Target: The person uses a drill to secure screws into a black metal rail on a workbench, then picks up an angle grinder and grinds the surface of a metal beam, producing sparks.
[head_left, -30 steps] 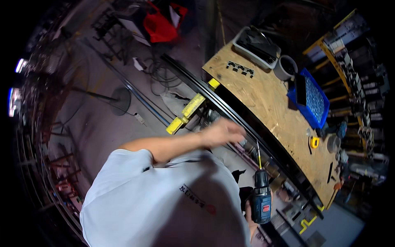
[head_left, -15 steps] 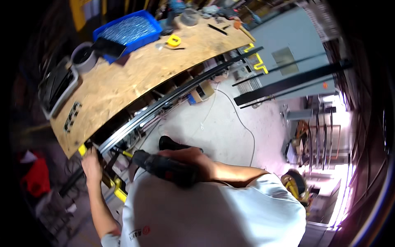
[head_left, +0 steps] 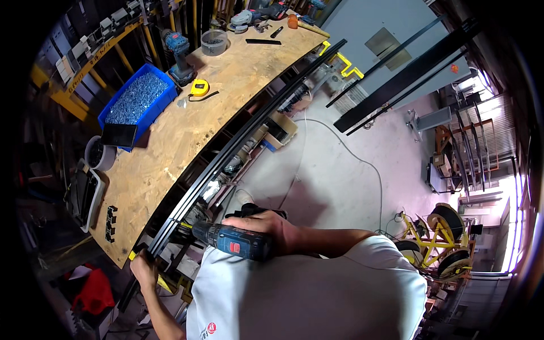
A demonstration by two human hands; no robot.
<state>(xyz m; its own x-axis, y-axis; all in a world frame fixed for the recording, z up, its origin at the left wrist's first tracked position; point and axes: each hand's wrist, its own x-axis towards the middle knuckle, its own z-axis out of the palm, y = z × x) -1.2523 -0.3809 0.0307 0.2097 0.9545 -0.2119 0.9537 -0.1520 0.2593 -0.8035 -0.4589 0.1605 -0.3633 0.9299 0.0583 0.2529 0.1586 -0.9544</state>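
Observation:
My right hand [head_left: 265,223] is closed around the grip of a blue and black cordless drill [head_left: 241,240]. Its nose points left at a pair of long dark metal profiles [head_left: 221,160], which run along the front edge of the workbench. A yellow bit holder shows between the chuck and the profiles; whether the tip touches is hard to see. At the near left end of the profiles, my left hand [head_left: 145,271] has its fingers curled on the metal beside a yellow support bracket [head_left: 162,285].
On the wooden workbench [head_left: 170,164] are a blue bin of screws [head_left: 164,85], a yellow tape measure [head_left: 199,87], another drill [head_left: 178,54], a clear tub [head_left: 214,42] and small black parts [head_left: 110,224]. Dark bars [head_left: 391,93] extend at right. A cable [head_left: 362,160] crosses the floor.
My view has swung, so the bench now slants more steeply and the picture is sharper. The drill remains in my right hand beside the profiles; my left hand stays at their end.

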